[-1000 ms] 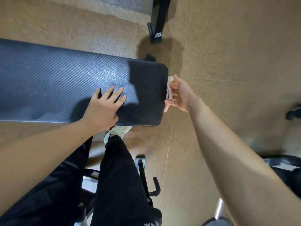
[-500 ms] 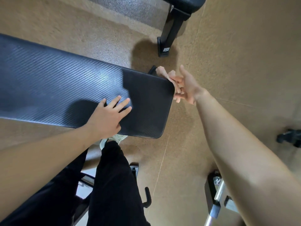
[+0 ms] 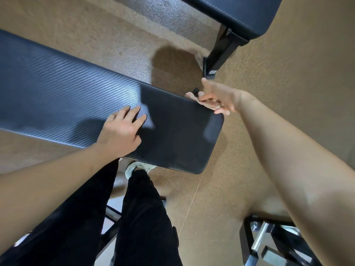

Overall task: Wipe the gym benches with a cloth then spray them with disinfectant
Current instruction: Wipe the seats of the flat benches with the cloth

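A black padded gym bench (image 3: 63, 93) runs from the left edge to the middle of the view. My left hand (image 3: 123, 129) rests flat on its pad, fingers straight and spread. My right hand (image 3: 217, 98) is at the bench's far right corner and holds a small pinkish cloth (image 3: 190, 96) against the pad's far edge. Only a bit of the cloth shows past my fingers. No spray bottle is in sight.
A second black bench (image 3: 240, 14) with a black metal leg (image 3: 219, 56) stands at the top right. Metal gym frame parts (image 3: 269, 244) sit at the bottom right. My black-trousered legs and a white shoe (image 3: 138, 167) are below the bench on the tan floor.
My right hand has slid with the cloth from the bench's right end round to its far corner. The view has tilted up, bringing the second bench in. My left hand stays on the pad.
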The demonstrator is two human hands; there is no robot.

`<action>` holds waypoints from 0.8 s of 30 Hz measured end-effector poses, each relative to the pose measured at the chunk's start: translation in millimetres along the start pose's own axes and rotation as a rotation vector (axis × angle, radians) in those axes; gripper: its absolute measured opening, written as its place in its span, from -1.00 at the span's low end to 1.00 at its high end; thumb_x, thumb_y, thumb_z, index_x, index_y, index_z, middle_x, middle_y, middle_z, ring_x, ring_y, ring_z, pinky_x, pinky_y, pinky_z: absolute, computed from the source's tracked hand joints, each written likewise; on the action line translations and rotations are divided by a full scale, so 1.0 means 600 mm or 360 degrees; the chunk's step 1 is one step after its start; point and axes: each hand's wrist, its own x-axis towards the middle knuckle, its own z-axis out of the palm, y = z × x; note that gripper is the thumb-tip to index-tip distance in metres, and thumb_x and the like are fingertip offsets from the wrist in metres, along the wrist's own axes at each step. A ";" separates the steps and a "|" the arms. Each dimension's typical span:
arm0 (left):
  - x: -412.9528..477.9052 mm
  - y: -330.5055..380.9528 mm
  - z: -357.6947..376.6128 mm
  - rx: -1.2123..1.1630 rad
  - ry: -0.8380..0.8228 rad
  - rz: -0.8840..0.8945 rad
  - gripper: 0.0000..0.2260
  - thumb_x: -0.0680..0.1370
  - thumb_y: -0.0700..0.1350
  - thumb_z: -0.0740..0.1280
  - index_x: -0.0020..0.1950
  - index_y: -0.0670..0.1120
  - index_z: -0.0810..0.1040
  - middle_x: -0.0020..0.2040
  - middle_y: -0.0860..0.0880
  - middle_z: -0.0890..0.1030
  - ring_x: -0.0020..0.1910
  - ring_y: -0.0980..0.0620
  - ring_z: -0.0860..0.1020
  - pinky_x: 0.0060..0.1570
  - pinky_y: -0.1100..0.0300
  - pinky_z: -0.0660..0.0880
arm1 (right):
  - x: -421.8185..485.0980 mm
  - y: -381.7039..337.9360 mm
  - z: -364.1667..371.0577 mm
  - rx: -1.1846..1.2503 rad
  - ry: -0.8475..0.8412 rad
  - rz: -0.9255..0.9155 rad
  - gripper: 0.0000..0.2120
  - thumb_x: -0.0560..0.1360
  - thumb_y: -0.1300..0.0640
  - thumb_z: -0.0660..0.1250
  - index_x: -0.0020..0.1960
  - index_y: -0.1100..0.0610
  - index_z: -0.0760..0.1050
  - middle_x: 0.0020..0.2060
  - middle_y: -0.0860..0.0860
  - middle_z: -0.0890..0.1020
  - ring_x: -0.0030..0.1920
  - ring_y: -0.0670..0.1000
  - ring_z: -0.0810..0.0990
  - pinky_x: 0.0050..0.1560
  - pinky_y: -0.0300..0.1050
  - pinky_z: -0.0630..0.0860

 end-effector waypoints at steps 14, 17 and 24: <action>-0.032 -0.188 -0.054 -0.0201 -0.0068 -0.0676 -0.35 0.55 0.12 0.35 0.61 0.00 0.28 0.66 -0.12 0.16 0.60 -0.22 0.13 0.48 -0.16 0.18 | 0.050 -0.187 0.078 -0.0214 -0.0166 0.0062 -0.34 0.63 -0.35 0.00 0.46 0.09 0.44 0.45 -0.08 0.45 0.41 0.08 0.35 0.11 -0.02 0.52; -0.044 -0.230 -0.059 -0.0205 -0.0082 -0.0814 -0.31 0.57 0.18 0.31 0.64 0.02 0.18 0.68 -0.11 0.03 0.62 -0.22 0.03 0.53 -0.17 0.11 | 0.052 -0.229 0.098 -0.0231 -0.0212 0.0104 -0.24 0.58 -0.42 0.02 0.47 0.13 0.44 0.31 -0.07 0.50 0.47 0.13 0.29 0.22 0.08 0.52; -0.052 -0.286 -0.051 -0.0352 -0.0271 -0.1001 -0.17 0.53 0.27 0.33 0.66 0.14 -0.05 0.66 -0.22 -0.18 0.62 -0.35 -0.08 0.51 -0.28 0.21 | 0.064 -0.333 0.151 -0.0283 -0.0287 0.0035 -0.19 0.54 -0.46 0.04 0.52 0.11 0.36 0.51 0.03 0.38 0.50 0.22 0.27 0.38 0.25 0.43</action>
